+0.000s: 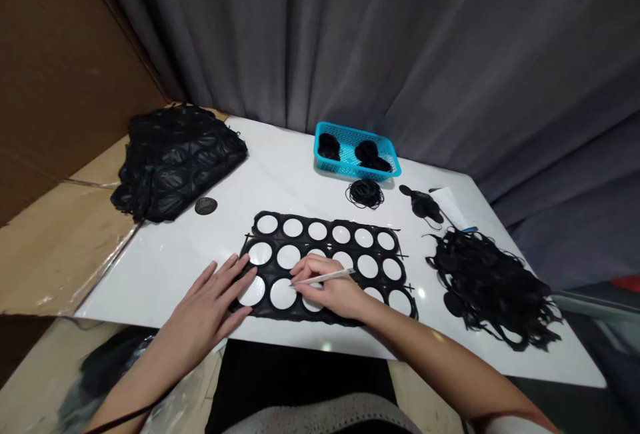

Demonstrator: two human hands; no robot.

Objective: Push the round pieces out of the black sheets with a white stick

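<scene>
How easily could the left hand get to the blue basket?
Probably fairly easily: the left hand rests open on the black sheet, and only that flat sheet and white table lie before the blue basket.

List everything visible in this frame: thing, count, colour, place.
punched sheet: one, black with round holes, table front centre
white stick: one, thin, over the sheet
basket: one, blue, table rear centre
round pieces: two piles, black, in the basket
loop bundle: one, black, before the basket
scrap pile: one, black, table right
sheet stack: one, black, table rear left
disc: one, dark, beside the stack
small pieces: a few, black, right of the bundle
table: one, white
curtain: grey, behind
cardboard: brown, left
left hand: flat on the sheet's left end
right hand: holding the stick
</scene>
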